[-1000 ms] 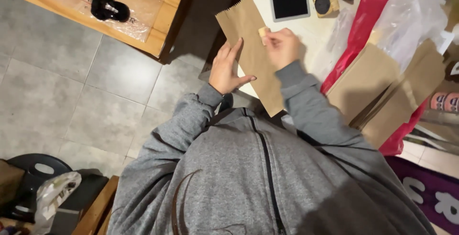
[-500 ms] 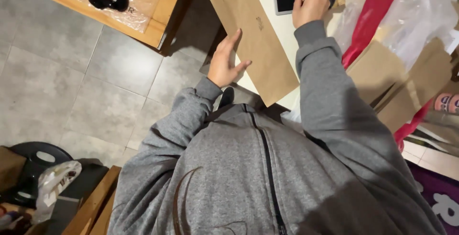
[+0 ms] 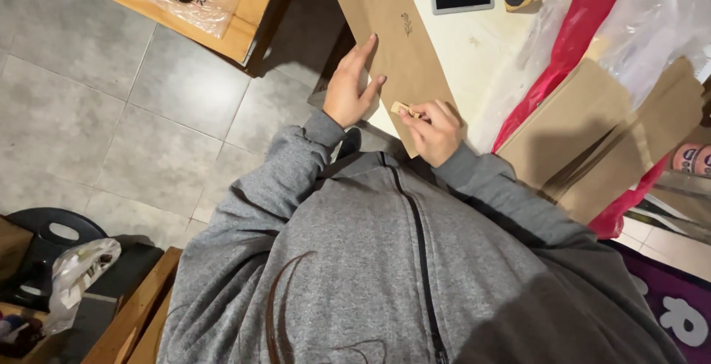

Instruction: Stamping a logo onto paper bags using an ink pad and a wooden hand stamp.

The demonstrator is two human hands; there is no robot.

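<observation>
Paper bag held flat at the bench edge, a small stamp pinched over it.

The white bench (image 3: 474, 45) carries a long brown paper bag (image 3: 392, 31) that hangs over its near edge. The left hand (image 3: 349, 86) lies open with fingers spread, pressing the bag's left side. The right hand (image 3: 433, 128) is closed in a pinch on a small wooden stamp (image 3: 401, 108), which touches the bag's lower part, just beside the left hand.
</observation>
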